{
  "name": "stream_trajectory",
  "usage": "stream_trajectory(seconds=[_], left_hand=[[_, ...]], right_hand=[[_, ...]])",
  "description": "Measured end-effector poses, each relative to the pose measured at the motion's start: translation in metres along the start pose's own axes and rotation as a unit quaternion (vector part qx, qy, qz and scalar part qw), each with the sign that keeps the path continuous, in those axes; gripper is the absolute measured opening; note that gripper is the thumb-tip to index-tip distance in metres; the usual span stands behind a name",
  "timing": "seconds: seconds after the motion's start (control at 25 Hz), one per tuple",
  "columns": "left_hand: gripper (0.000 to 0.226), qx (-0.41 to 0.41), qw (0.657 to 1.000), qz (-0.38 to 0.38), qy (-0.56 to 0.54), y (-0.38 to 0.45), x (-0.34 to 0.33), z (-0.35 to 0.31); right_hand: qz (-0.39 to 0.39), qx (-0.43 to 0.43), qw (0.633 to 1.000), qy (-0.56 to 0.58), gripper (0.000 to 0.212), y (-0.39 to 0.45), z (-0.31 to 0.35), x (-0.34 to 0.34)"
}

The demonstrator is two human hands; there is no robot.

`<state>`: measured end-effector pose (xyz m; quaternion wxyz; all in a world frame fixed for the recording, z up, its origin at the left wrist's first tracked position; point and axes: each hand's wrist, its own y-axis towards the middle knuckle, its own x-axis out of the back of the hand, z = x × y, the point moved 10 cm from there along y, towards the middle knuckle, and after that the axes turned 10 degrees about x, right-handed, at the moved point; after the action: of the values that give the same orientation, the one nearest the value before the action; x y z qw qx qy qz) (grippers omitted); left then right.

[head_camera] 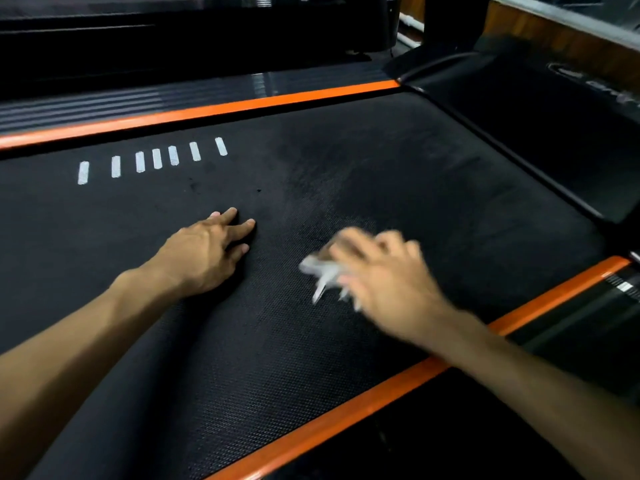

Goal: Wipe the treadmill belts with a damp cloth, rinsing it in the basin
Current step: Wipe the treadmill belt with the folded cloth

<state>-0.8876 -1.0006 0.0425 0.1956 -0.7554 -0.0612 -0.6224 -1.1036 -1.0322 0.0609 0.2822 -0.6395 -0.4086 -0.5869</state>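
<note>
Head view, looking down on a treadmill deck.

Belt: black, fine woven texture, fills most of the frame. A darker patch shows near its middle, beyond the hands. Row of seven short white marks printed on the belt, far left.

Rails: orange strip along the far edge of the belt; a second orange strip along the near edge, running diagonally to the right. Black ribbed side rail beyond the far strip. Black motor cover at the belt's right end, with an upright post rising behind it.

Room: dim. Wood-toned wall panel top right; a second black machine across the top.

Left hand: palm down, flat on the belt, fingers straight and slightly spread. Holds nothing.

Right hand: motion-blurred, on top of the cloth, fingers curled over it. Cloth is pale grey-white, bunched, on the belt right of centre, with loose ends sticking out on the left and near sides of the hand. Cloth detail is too blurred to read further.

The hands are apart, bare belt between them. Both forearms are bare.
</note>
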Motion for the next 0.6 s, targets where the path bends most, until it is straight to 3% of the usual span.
stream_trajectory(seconds=[0.12, 0.2, 0.32, 0.44, 0.52, 0.6], left_hand=[[0.051, 0.006, 1.000, 0.009, -0.003, -0.001, -0.003, 0.001], [0.051, 0.007, 1.000, 0.009, -0.002, -0.001, -0.004, 0.001], [0.051, 0.009, 1.000, 0.003, 0.005, 0.000, -0.002, -0.001], [0.053, -0.004, 1.000, 0.004, 0.004, -0.002, 0.000, 0.000], [0.060, -0.007, 1.000, 0.017, -0.009, -0.006, -0.001, 0.002], [0.073, 0.002, 0.999, 0.036, -0.018, -0.008, -0.004, 0.002]], right_hand=[[0.037, -0.250, 0.966, 0.046, 0.043, -0.009, -0.131, -0.020], [0.031, -0.293, 0.954, 0.053, 0.043, -0.010, -0.139, -0.019], [0.009, -0.149, 0.989, 0.021, 0.043, 0.005, -0.040, 0.000], [-0.024, 0.029, 0.994, 0.103, 0.040, -0.018, 0.081, 0.018], [-0.037, 0.053, 0.989, 0.135, 0.040, -0.022, 0.072, 0.019], [-0.052, -0.012, 0.997, 0.047, 0.043, -0.018, 0.009, 0.011]])
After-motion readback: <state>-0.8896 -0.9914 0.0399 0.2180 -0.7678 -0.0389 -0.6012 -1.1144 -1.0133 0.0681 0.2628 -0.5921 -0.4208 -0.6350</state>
